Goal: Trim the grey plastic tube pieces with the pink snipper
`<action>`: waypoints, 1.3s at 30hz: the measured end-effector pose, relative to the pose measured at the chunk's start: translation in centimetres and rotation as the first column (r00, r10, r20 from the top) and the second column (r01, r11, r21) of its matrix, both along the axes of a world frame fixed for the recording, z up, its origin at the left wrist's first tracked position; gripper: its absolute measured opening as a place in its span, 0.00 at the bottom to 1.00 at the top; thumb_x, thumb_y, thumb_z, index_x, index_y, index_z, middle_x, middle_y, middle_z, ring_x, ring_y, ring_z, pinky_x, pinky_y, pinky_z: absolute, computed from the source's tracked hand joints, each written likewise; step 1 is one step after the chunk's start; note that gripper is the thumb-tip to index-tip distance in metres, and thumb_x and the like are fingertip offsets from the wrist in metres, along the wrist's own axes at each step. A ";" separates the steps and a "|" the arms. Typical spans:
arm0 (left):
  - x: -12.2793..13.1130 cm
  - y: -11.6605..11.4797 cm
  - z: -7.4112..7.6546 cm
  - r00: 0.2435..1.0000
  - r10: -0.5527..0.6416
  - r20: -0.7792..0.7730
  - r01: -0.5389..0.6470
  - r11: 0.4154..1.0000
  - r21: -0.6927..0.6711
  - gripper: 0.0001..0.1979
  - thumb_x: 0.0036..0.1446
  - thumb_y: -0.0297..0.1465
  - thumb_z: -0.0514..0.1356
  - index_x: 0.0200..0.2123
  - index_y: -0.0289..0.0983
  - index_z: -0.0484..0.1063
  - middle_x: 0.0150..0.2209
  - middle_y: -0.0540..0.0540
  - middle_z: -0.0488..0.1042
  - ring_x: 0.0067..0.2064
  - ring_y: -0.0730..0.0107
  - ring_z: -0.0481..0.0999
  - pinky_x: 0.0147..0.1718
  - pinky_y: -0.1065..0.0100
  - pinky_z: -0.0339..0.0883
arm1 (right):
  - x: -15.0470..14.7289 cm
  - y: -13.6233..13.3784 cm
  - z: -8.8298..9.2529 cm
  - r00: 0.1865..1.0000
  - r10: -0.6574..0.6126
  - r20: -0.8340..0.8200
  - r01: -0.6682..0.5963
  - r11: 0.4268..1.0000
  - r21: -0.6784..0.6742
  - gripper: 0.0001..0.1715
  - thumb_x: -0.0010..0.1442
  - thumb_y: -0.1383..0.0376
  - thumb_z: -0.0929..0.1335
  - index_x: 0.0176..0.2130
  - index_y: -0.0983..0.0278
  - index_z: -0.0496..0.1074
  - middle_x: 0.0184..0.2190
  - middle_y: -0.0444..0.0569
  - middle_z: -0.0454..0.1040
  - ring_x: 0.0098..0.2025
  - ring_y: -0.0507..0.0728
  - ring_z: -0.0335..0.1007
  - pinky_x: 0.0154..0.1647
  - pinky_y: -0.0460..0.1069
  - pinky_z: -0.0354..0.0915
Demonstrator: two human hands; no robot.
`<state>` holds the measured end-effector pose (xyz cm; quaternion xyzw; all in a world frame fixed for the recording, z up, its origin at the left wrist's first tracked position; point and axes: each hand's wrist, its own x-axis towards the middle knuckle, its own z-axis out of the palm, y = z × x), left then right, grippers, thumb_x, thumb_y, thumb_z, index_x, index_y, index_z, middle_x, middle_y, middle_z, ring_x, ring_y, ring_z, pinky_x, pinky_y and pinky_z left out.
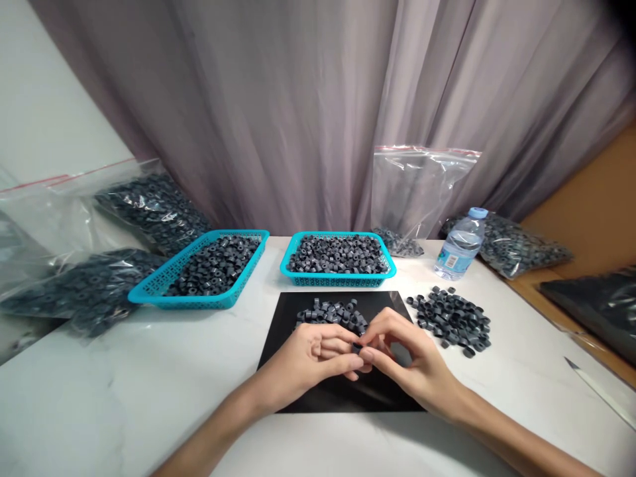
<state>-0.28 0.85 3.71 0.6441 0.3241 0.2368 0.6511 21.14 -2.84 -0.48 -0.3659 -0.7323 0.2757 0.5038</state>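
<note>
So we've got our 2 hands meeting over a black mat (318,399), sharing 1 small dark piece (356,347) right at the fingertips. Our right hand (412,351) is pinching it between thumb and index finger. Our left hand (318,358) comes in from the other side, thumb out straight and fingers bent behind the piece, but we honestly can't tell if it's gripping too or just supporting.

Just beyond our knuckles there's a pile of gray rings (328,311) on the mat, partly hidden by our hands. A 2nd loose heap (452,321) sits to the right of the mat, straight on the white table (149,391).

Behind the mat is a turquoise basket (338,281) full of the same stuff, with another turquoise basket (199,303) standing angled to its left. A clear zip bag (405,192) with some pieces at the bottom stands behind, near a water bottle (457,250). Filled bags (154,205) slump at far left, a pointed blade-like thing (599,391) lies at far right, and a grayish curtain (298,132) hangs behind everything.
</note>
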 end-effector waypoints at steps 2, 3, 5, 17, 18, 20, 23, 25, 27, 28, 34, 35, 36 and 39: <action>0.0 0.0 -0.1 1.000 -0.005 -0.016 0.005 1.000 0.003 0.16 0.56 0.38 0.70 0.44 0.34 0.80 0.37 0.42 0.85 0.40 0.62 0.84 0.45 0.65 0.75 | 0.2 0.0 0.0 0.999 0.017 0.031 -0.017 1.000 -0.017 0.05 0.68 0.62 0.69 0.41 0.61 0.74 0.32 0.45 0.70 0.30 0.51 0.65 0.31 0.47 0.63; 0.1 0.0 -0.2 1.000 -0.009 -0.023 0.009 1.000 0.000 0.16 0.56 0.38 0.70 0.43 0.34 0.80 0.37 0.42 0.85 0.40 0.62 0.84 0.45 0.66 0.75 | 0.3 0.0 0.0 0.998 0.027 0.051 -0.026 0.999 -0.026 0.05 0.68 0.62 0.68 0.42 0.61 0.74 0.31 0.45 0.69 0.30 0.51 0.65 0.30 0.47 0.63; 0.1 0.1 -0.4 0.999 -0.018 -0.033 0.017 1.000 -0.014 0.16 0.55 0.38 0.70 0.44 0.34 0.80 0.38 0.42 0.85 0.40 0.63 0.84 0.45 0.66 0.75 | 0.5 0.1 0.1 0.994 0.051 0.093 -0.049 0.998 -0.029 0.06 0.69 0.61 0.68 0.42 0.61 0.74 0.30 0.45 0.69 0.29 0.51 0.63 0.29 0.47 0.62; 0.3 0.1 -0.7 0.998 -0.031 -0.051 0.028 0.998 -0.057 0.15 0.55 0.38 0.70 0.41 0.32 0.80 0.38 0.41 0.85 0.41 0.61 0.84 0.46 0.64 0.76 | 0.6 -0.3 0.5 0.962 0.215 0.167 -0.168 0.952 -0.257 0.12 0.73 0.58 0.61 0.41 0.62 0.67 0.35 0.47 0.71 0.35 0.52 0.64 0.37 0.48 0.64; 0.4 0.1 -0.7 0.999 -0.024 -0.045 0.021 0.998 -0.061 0.16 0.55 0.38 0.70 0.40 0.32 0.80 0.38 0.40 0.85 0.41 0.59 0.85 0.46 0.63 0.76 | 0.6 -0.3 0.5 0.964 0.223 0.148 -0.175 0.944 -0.281 0.13 0.73 0.57 0.61 0.40 0.62 0.66 0.35 0.47 0.71 0.35 0.52 0.64 0.37 0.47 0.64; 0.4 0.1 -0.9 1.000 -0.017 -0.026 0.016 0.997 -0.075 0.16 0.56 0.39 0.70 0.40 0.31 0.80 0.39 0.38 0.85 0.44 0.56 0.85 0.47 0.61 0.77 | 0.3 -0.5 0.5 0.968 0.237 0.080 -0.197 0.918 -0.343 0.15 0.73 0.55 0.60 0.40 0.62 0.65 0.35 0.46 0.69 0.34 0.51 0.63 0.35 0.46 0.64; 0.4 0.1 -1.0 1.000 -0.021 0.000 0.020 0.995 -0.102 0.16 0.56 0.39 0.70 0.40 0.31 0.79 0.39 0.36 0.85 0.46 0.52 0.85 0.47 0.60 0.78 | 0.0 -0.6 0.6 0.970 0.238 -0.056 -0.238 0.864 -0.444 0.19 0.72 0.51 0.61 0.41 0.63 0.66 0.34 0.45 0.66 0.33 0.50 0.63 0.32 0.45 0.64; 0.4 0.1 -0.8 1.000 -0.014 0.006 0.014 0.994 -0.112 0.16 0.57 0.38 0.70 0.41 0.30 0.79 0.40 0.35 0.85 0.46 0.52 0.85 0.46 0.60 0.78 | 0.0 -0.5 0.5 0.972 0.199 -0.121 -0.233 0.848 -0.476 0.20 0.72 0.49 0.61 0.41 0.63 0.66 0.32 0.43 0.66 0.31 0.50 0.62 0.31 0.45 0.63; 0.4 0.1 -0.5 1.000 0.010 0.015 -0.008 0.993 -0.117 0.16 0.57 0.37 0.70 0.42 0.31 0.79 0.40 0.34 0.85 0.45 0.52 0.85 0.46 0.60 0.78 | 0.0 -0.3 0.2 0.976 0.126 -0.176 -0.196 0.859 -0.472 0.20 0.72 0.49 0.62 0.40 0.63 0.67 0.27 0.41 0.64 0.27 0.48 0.61 0.29 0.45 0.60; 0.5 0.1 -0.2 1.000 0.022 0.019 -0.019 0.992 -0.121 0.16 0.57 0.37 0.70 0.42 0.31 0.79 0.40 0.34 0.85 0.45 0.52 0.85 0.46 0.60 0.78 | 0.1 -0.2 0.1 0.975 0.086 -0.205 -0.174 0.870 -0.461 0.20 0.72 0.49 0.62 0.40 0.63 0.67 0.25 0.39 0.63 0.25 0.48 0.60 0.28 0.45 0.59; 0.5 0.0 1.5 0.993 0.070 0.097 -0.059 0.992 -0.113 0.16 0.58 0.36 0.70 0.44 0.30 0.78 0.41 0.34 0.85 0.46 0.51 0.85 0.46 0.59 0.79 | 0.0 0.0 -0.2 0.948 -0.068 -0.312 -0.041 0.943 -0.330 0.18 0.68 0.51 0.67 0.42 0.64 0.71 0.23 0.40 0.65 0.22 0.49 0.61 0.23 0.45 0.59; 0.5 -0.1 1.6 0.991 0.069 0.113 -0.056 0.992 -0.112 0.15 0.58 0.35 0.70 0.44 0.31 0.78 0.41 0.35 0.85 0.46 0.51 0.85 0.45 0.59 0.79 | -0.1 -0.2 -0.1 0.947 -0.076 -0.313 -0.024 0.953 -0.303 0.16 0.67 0.52 0.68 0.43 0.63 0.71 0.25 0.41 0.66 0.23 0.49 0.62 0.23 0.45 0.60; 0.6 -0.2 1.7 0.990 0.061 0.129 -0.046 0.993 -0.111 0.15 0.58 0.34 0.69 0.44 0.31 0.78 0.41 0.35 0.85 0.46 0.51 0.85 0.45 0.59 0.79 | -0.2 -0.5 0.0 0.948 -0.079 -0.309 -0.009 0.962 -0.275 0.15 0.67 0.54 0.69 0.44 0.63 0.72 0.27 0.42 0.68 0.24 0.49 0.63 0.23 0.45 0.61; 0.7 -0.4 1.5 0.985 0.028 0.173 -0.009 0.994 -0.109 0.13 0.59 0.32 0.69 0.44 0.31 0.78 0.41 0.36 0.85 0.46 0.53 0.85 0.44 0.61 0.79 | -0.3 -1.1 0.3 0.960 -0.066 -0.274 0.011 0.980 -0.198 0.12 0.66 0.57 0.70 0.47 0.61 0.73 0.29 0.44 0.70 0.27 0.50 0.67 0.25 0.45 0.64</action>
